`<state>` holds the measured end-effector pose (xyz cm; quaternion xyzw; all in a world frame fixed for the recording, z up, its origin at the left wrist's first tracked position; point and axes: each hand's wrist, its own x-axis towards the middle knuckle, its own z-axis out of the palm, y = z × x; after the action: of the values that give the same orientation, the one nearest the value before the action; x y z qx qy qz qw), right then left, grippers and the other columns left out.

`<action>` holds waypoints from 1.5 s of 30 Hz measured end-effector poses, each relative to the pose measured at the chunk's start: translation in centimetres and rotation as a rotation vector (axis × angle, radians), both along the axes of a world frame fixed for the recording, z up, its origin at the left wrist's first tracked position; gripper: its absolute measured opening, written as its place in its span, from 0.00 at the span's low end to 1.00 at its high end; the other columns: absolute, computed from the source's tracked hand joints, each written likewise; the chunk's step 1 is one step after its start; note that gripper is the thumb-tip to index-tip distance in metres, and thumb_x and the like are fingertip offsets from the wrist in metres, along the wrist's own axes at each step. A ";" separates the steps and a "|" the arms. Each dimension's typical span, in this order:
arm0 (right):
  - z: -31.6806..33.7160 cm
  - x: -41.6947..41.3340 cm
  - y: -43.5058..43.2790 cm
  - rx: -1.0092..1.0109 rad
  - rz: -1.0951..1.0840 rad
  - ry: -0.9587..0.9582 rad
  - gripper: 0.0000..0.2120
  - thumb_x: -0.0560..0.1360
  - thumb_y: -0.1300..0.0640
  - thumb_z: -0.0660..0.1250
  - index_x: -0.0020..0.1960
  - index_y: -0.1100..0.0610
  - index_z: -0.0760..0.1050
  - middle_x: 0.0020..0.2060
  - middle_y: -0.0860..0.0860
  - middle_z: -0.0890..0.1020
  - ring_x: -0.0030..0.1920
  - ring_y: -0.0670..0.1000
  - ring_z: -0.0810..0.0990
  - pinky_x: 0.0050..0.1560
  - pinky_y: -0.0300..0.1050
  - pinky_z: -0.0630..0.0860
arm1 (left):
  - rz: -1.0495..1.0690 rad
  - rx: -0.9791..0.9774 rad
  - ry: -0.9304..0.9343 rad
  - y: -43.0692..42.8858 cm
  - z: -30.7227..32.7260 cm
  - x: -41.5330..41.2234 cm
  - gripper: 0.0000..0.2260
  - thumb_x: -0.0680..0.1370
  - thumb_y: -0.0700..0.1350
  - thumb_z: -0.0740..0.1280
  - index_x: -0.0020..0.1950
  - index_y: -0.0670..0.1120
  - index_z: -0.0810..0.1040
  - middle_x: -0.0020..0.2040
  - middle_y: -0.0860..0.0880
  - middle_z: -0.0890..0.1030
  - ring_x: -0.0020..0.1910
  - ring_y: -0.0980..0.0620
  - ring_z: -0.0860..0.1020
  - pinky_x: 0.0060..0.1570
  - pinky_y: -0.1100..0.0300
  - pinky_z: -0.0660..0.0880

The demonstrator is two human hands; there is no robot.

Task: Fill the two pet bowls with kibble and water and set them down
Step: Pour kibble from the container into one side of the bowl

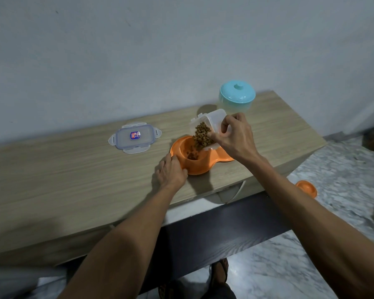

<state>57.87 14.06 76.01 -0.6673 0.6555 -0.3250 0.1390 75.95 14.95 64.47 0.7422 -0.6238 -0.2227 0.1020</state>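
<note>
Orange bowl (pixel 194 157), lid (pixel 134 138) left, teal jar (pixel 236 98) behind

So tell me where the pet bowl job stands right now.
Done: the container lid is off and lies on the wooden table. In hand: the right hand tips the clear container, pouring kibble into the orange double bowl, which the left hand steadies. Left: adding water and setting the bowls down; another orange bowl sits on the floor.
</note>
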 end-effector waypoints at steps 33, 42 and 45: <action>-2.8 -4.1 -3.9 0.443 -0.406 -1.020 0.12 0.78 0.58 0.68 0.57 0.61 0.70 0.60 0.61 0.74 0.50 0.62 0.81 0.33 0.54 0.83 | 0.004 0.000 0.023 0.0 -0.1 -0.1 0.27 0.75 0.53 0.71 0.70 0.47 0.69 0.72 0.48 0.68 0.72 0.43 0.66 0.69 0.43 0.67; -3.0 -0.4 -10.4 0.542 -0.227 -1.066 0.10 0.80 0.61 0.63 0.59 0.62 0.70 0.59 0.61 0.75 0.46 0.59 0.80 0.33 0.55 0.84 | 0.030 0.014 0.002 0.1 0.3 -0.3 0.27 0.74 0.52 0.72 0.71 0.48 0.68 0.72 0.49 0.69 0.72 0.44 0.67 0.67 0.45 0.69; -3.2 1.4 -13.2 0.555 -0.185 -0.976 0.11 0.79 0.62 0.63 0.61 0.62 0.70 0.60 0.59 0.73 0.47 0.60 0.80 0.36 0.56 0.84 | 0.042 0.015 -0.003 0.0 0.2 -0.4 0.28 0.73 0.52 0.73 0.70 0.48 0.68 0.71 0.49 0.70 0.71 0.44 0.69 0.66 0.44 0.70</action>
<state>59.28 0.83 72.83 -0.3180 0.6318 -0.4220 0.5671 75.58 14.96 64.68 0.7562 -0.6066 -0.2239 0.1004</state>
